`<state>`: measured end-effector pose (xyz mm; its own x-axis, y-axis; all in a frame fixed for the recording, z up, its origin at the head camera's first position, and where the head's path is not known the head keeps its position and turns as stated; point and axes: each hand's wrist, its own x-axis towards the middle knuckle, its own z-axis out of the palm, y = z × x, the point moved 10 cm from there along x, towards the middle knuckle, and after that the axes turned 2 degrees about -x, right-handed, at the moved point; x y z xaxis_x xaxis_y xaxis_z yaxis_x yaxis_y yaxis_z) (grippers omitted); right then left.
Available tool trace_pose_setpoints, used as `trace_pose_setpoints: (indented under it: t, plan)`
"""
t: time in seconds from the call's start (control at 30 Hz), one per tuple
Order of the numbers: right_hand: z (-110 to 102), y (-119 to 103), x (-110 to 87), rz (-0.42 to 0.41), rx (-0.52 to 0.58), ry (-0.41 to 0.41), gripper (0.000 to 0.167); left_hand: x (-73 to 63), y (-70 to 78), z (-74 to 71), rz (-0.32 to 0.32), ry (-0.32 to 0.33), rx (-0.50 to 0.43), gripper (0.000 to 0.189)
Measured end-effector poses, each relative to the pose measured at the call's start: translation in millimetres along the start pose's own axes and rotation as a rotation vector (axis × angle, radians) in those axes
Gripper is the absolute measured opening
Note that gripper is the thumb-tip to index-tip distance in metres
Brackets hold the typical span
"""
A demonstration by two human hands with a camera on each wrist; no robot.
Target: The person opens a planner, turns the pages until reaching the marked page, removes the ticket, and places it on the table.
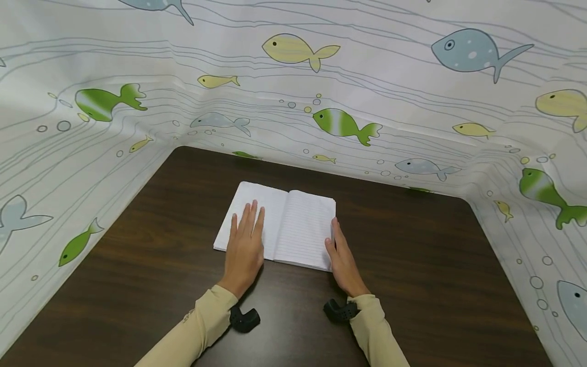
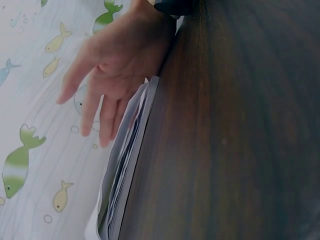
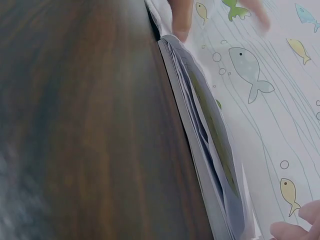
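An open notebook [image 1: 304, 229] lies on the dark table, its right page ruled with lines. My left hand [image 1: 245, 250] is over the left page, palm down, fingers straight and pointing to the far side. Beside the notebook's right edge stands my right hand [image 1: 345, 262], its palm turned inward and fingers extended. The left wrist view shows that right hand [image 2: 120, 75] with spread fingers by the notebook's corner [image 2: 145, 95]. In the right wrist view the notebook's pages [image 3: 210, 135] stand slightly apart at the near edge, and part of the left hand [image 3: 181, 20] shows at the top.
The brown wooden table [image 1: 412, 265] surrounds the notebook. White sheeting [image 1: 394, 92] printed with fish encloses the table at the back and both sides. Black wrist devices sit on both wrists, the left one [image 1: 245, 320] and the right one [image 1: 339, 310].
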<state>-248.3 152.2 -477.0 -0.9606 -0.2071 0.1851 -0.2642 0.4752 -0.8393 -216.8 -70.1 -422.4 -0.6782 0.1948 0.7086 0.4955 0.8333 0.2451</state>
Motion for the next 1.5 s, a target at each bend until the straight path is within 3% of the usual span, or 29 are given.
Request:
trace_pose_setpoints:
  t: [0.07,0.17,0.23,0.4,0.57,0.77,0.87,1.0,1.07,1.27,1.4,1.5]
  plan:
    - [0.0,0.1,-0.4,0.009,-0.006,0.001,0.066,-3.6,3.0,13.9,0.023,-0.129,-0.037,0.063]
    - [0.2,-0.4,-0.5,0.017,-0.017,0.004,0.067,-12.9,4.4,35.7,0.005,-0.330,-0.108,0.049]
    - [-0.5,-0.6,-0.3,0.015,-0.031,0.012,0.069,-18.2,4.7,43.3,-0.011,-0.406,-0.126,0.046]
    - [-5.6,0.7,-1.6,0.004,-0.056,0.076,0.071,-19.4,3.8,44.4,-0.040,-0.418,-0.146,0.045]
    - [-13.8,-2.4,-3.1,-0.047,-0.100,0.169,0.057,-20.2,0.6,46.5,-0.085,-0.458,-0.188,0.051]
    - [-1.2,-10.5,-2.6,-0.118,-0.186,0.059,0.047,-24.9,-10.2,55.2,-0.218,-0.581,-0.295,0.093]
    - [3.9,-13.9,-3.0,-0.158,-0.202,0.013,0.045,-23.2,-14.2,53.0,-0.254,-0.564,-0.370,0.100]
    - [8.4,-15.6,-2.7,-0.179,-0.209,-0.028,0.045,-19.0,-18.2,46.9,-0.265,-0.489,-0.457,0.092]
    - [8.7,-15.4,-2.6,-0.183,-0.212,-0.030,0.046,-17.8,-18.3,46.1,-0.260,-0.480,-0.463,0.088]
    - [6.9,-13.5,-2.2,-0.175,-0.148,-0.009,0.048,-20.4,-9.4,46.5,-0.179,-0.508,-0.390,0.080]
    - [0.5,-8.5,-0.2,-0.117,0.002,0.041,0.055,-18.1,1.5,41.1,-0.088,-0.466,-0.361,0.072]
    - [-4.4,-4.4,-0.2,-0.071,0.066,0.078,0.057,-14.5,5.6,35.8,-0.053,-0.395,-0.344,0.071]
